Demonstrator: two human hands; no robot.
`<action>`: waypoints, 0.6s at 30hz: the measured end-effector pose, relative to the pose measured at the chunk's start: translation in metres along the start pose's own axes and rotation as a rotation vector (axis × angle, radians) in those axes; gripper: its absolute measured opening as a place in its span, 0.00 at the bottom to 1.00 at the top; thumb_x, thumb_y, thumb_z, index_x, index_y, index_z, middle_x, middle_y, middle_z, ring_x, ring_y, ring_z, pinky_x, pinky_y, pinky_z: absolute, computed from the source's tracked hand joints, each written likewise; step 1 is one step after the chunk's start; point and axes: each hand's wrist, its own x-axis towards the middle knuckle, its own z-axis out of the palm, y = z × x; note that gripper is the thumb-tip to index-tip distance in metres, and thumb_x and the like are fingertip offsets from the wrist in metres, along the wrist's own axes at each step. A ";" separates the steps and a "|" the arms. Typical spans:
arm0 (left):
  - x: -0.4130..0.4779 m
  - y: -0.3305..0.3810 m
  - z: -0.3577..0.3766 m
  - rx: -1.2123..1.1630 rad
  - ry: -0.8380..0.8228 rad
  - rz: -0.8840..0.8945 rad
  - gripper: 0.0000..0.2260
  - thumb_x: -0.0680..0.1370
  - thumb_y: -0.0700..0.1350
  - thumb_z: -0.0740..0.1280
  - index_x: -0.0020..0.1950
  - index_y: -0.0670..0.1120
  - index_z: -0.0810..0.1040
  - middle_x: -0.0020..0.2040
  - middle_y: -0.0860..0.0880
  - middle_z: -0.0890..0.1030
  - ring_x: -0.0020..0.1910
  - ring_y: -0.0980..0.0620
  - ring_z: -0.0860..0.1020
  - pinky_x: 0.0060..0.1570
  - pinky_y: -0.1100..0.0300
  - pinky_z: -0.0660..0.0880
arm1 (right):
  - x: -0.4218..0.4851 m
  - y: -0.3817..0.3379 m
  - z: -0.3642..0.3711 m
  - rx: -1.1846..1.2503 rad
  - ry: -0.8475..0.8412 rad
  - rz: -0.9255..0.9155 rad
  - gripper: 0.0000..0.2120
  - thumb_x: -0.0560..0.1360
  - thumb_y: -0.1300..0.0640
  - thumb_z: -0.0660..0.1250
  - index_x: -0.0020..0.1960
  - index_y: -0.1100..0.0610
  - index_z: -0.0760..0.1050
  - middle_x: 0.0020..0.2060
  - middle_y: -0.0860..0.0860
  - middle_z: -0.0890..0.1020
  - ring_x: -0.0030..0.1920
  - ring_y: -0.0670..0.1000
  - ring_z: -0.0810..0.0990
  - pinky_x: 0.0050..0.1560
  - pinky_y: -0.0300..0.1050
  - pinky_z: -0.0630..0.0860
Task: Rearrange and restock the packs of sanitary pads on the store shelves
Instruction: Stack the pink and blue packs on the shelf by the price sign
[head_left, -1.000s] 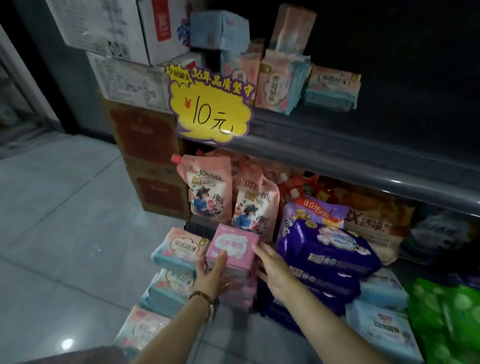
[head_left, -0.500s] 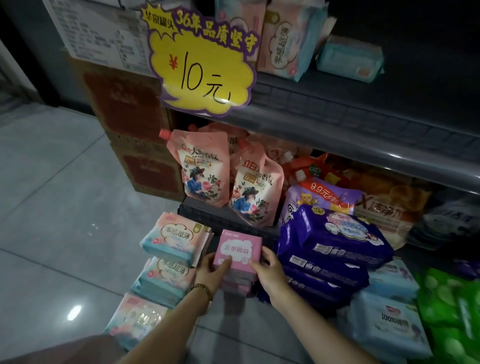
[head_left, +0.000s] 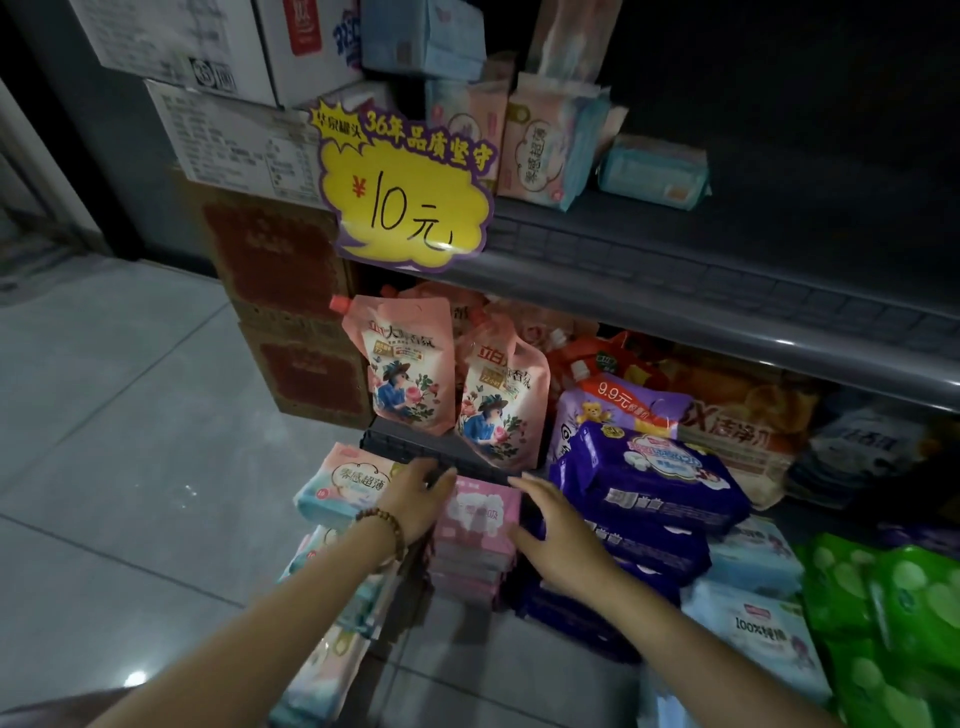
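A stack of pink pad packs (head_left: 480, 525) stands on the floor in front of the bottom shelf. My left hand (head_left: 415, 499), with a bead bracelet at the wrist, lies against the left side of the top pink pack with straight fingers. To the right of that pack my right hand (head_left: 558, 525) hovers with fingers stretched out and holds nothing. Pink-and-teal pad packs (head_left: 345, 480) are piled to the left, purple pad packs (head_left: 649, 478) to the right. More pink-and-teal packs (head_left: 545, 145) stand on the upper shelf (head_left: 675, 270).
A yellow 10-yuan price sign (head_left: 405, 192) hangs from the upper shelf's edge. Pink detergent pouches (head_left: 405, 369) stand on the bottom shelf. Cardboard boxes (head_left: 280, 270) are stacked at the left. White wipe packs (head_left: 763, 634) and green packs (head_left: 893, 623) lie on the right. Grey tiled floor (head_left: 130, 415) stretches left.
Both hands have let go of the top pink pack, which now lies on the stack. The fingers have opened and moved slightly apart. The view has tilted up a little.
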 end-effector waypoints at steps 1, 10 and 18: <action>-0.005 0.013 -0.011 -0.001 0.046 0.074 0.20 0.81 0.51 0.60 0.69 0.41 0.68 0.63 0.46 0.74 0.52 0.51 0.75 0.52 0.59 0.73 | -0.004 -0.009 -0.013 -0.014 0.014 -0.052 0.27 0.79 0.56 0.64 0.76 0.50 0.61 0.76 0.44 0.58 0.75 0.46 0.57 0.72 0.40 0.56; -0.006 0.154 -0.069 0.467 0.405 0.759 0.27 0.79 0.59 0.58 0.74 0.48 0.62 0.72 0.51 0.65 0.71 0.50 0.62 0.71 0.53 0.61 | 0.002 -0.060 -0.164 -0.440 0.401 -0.390 0.26 0.79 0.50 0.63 0.75 0.45 0.60 0.76 0.41 0.57 0.75 0.39 0.46 0.74 0.44 0.46; 0.067 0.252 -0.065 0.647 0.489 0.774 0.30 0.79 0.63 0.51 0.78 0.51 0.53 0.78 0.49 0.52 0.77 0.48 0.49 0.75 0.52 0.47 | 0.055 -0.051 -0.265 -0.313 0.644 -0.207 0.30 0.76 0.44 0.65 0.75 0.53 0.62 0.74 0.50 0.63 0.73 0.51 0.63 0.71 0.46 0.60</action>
